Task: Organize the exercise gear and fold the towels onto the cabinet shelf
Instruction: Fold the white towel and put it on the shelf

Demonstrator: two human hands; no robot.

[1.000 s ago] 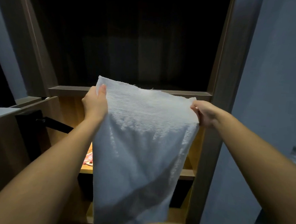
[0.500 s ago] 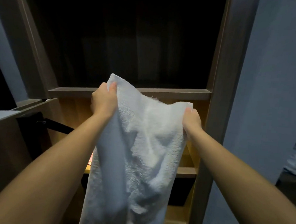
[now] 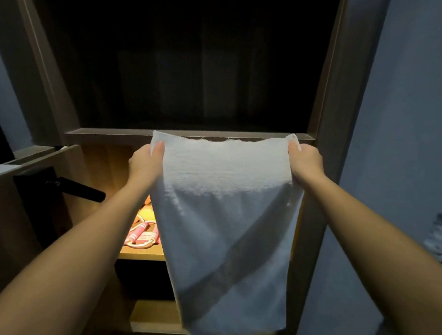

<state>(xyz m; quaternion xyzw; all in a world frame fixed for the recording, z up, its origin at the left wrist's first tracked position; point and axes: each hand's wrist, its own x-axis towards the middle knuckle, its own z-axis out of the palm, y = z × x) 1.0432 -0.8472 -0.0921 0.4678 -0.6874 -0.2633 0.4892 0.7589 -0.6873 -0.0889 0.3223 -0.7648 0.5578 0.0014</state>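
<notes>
Pinching a white towel (image 3: 227, 219) taut, left hand (image 3: 144, 164) and right hand (image 3: 304, 162) apart

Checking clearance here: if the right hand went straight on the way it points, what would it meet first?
Probably the front edge of the dark shelf, just beyond the towel corner that the right hand pinches, beside the cabinet's right upright. Depth is unclear.

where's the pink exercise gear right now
In the head view the pink exercise gear lies on the lit shelf, left of centre, just left of the hanging towel.
</notes>
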